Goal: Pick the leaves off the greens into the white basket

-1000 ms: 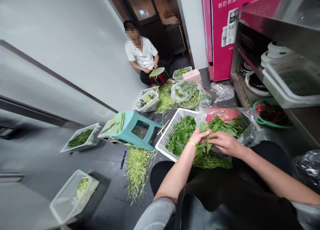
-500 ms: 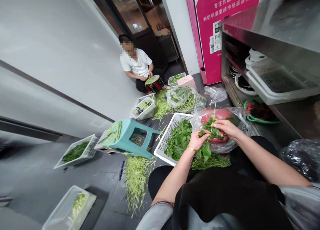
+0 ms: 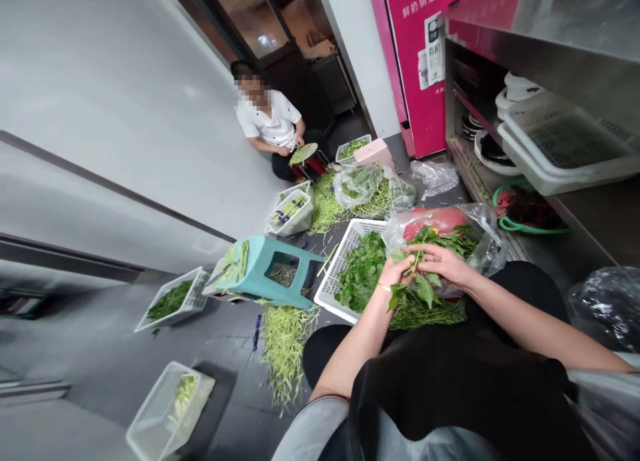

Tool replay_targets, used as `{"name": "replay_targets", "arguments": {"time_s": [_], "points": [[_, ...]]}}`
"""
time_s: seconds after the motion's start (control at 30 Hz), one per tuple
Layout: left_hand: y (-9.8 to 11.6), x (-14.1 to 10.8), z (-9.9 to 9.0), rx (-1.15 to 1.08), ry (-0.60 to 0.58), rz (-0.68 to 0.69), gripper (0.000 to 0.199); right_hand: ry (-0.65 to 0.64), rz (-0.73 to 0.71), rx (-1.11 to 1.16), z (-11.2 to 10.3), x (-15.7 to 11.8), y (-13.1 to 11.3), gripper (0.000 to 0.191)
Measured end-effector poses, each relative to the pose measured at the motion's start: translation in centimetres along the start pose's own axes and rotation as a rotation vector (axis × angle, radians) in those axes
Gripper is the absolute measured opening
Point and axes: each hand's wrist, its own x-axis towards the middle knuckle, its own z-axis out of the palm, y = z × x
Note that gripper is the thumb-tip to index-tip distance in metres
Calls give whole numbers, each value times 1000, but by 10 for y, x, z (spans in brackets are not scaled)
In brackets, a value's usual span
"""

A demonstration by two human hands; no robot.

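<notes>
My left hand (image 3: 399,271) is closed on a leafy green sprig (image 3: 424,289), above the right edge of a white basket (image 3: 327,293) that holds loose green leaves. Close beside it, my right hand (image 3: 447,264) has its fingers round the same greens, and the two hands almost touch. Leaves hang down below both palms. Behind my right hand an opened clear plastic bag (image 3: 493,237) with red on it holds more greens. A pile of green stems (image 3: 427,314) lies under my hands, near my lap.
A teal stool (image 3: 265,286) stands left of the basket, with cut stems (image 3: 285,351) on the floor beside it. A person in white (image 3: 273,124) sits by the wall. Steel shelves (image 3: 550,41) rise at right. White baskets (image 3: 170,407) stand lower left.
My hands have come closer together, and the upright stem between them now lies lower, its leaves spread under my fingers. The view has shifted slightly.
</notes>
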Motion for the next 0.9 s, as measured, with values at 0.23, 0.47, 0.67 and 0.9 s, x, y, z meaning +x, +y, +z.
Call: {"name": "replay_targets", "arguments": {"time_s": [0.23,0.47,0.67,0.9], "points": [[-8,0,-6,20,145,-44,64,158,-80,-254,-17,21,12,34],[-1,-17,-4,321,-51,52,41,77,55,-375,-15,14,2,33],[0,-23,-17,373,-122,-123,44,165,-234,-751,-43,17,-6,18],[-12,-19,-22,-1,42,-83,44,249,169,39,-21,12,25,42]]}}
